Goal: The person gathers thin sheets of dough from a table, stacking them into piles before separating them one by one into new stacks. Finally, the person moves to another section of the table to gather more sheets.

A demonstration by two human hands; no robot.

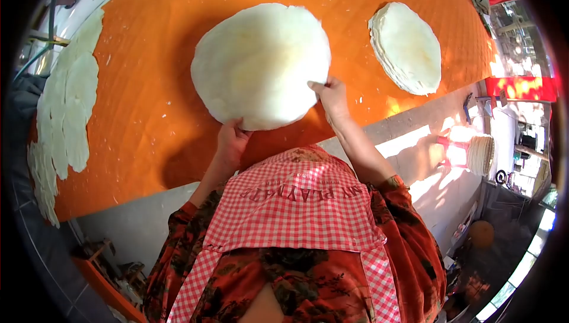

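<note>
My left hand (233, 139) grips the lower edge of a large stack of round, pale sheets (261, 62) that look like rice paper, with the thumb near the rim. On the right side of the same stack, my right hand (332, 97) is closed on the edge, its thumb lying on top. The stack's outline is slightly uneven, and its middle has a yellowish tint. It casts a shadow on the orange table surface (136, 97), seemingly lifted a little above it. How many sheets I hold cannot be made out.
Another stack of round pale sheets (409, 50) lies to the right on the table. Overlapping sheets (68, 103) cover the left edge. Small white flakes are scattered over the orange surface. Beyond the table's near edge is a grey floor (409, 145) with sunlit patches.
</note>
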